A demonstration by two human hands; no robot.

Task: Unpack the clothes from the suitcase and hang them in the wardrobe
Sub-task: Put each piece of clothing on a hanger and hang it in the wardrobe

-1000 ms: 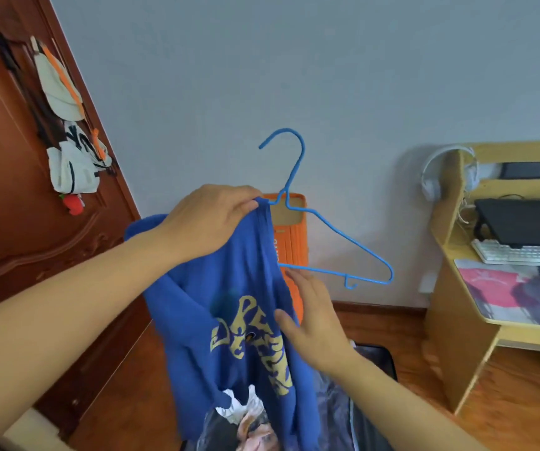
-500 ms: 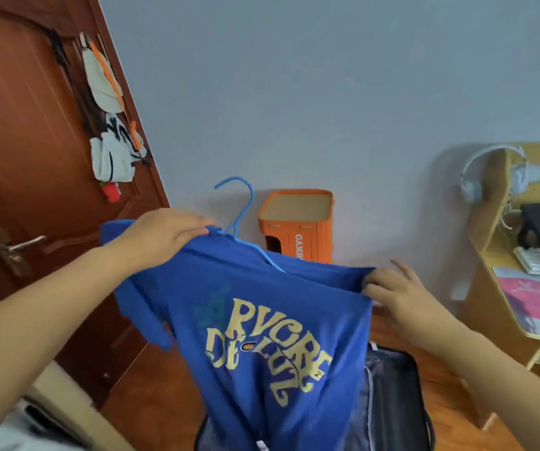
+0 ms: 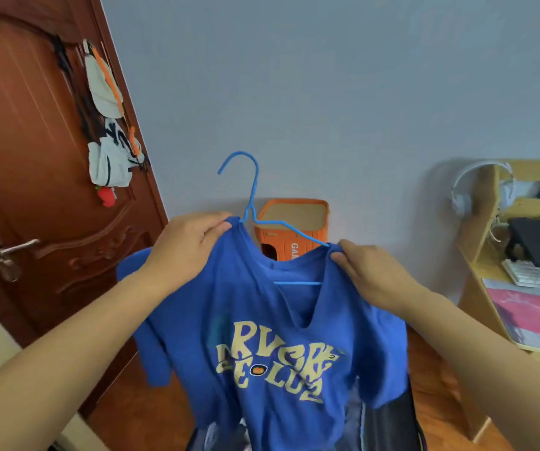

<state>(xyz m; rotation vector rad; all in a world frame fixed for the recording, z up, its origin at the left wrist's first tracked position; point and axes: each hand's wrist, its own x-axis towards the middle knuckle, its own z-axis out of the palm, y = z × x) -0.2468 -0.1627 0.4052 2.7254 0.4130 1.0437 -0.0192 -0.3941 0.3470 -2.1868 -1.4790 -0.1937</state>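
A blue T-shirt point(image 3: 281, 336) with yellow lettering hangs in front of me on a blue wire hanger point(image 3: 253, 196), whose hook sticks up above the collar. My left hand point(image 3: 187, 245) grips the shirt's left shoulder at the neck. At the other shoulder my right hand point(image 3: 369, 271) pinches the fabric over the hanger's arm. The hanger's lower bar shows through the neck opening. Below the shirt, part of the open dark suitcase point(image 3: 389, 428) lies on the floor. No wardrobe is in view.
A brown wooden door point(image 3: 27, 196) with caps hanging on it stands at the left. An orange stool point(image 3: 298, 219) sits by the grey wall behind the shirt. A wooden desk point(image 3: 490, 288) with headphones, a keyboard and a laptop fills the right side.
The hanger went from half out of the shirt to inside it with both shoulders covered. My right hand moved from the shirt's front to its right shoulder. The view swung left.
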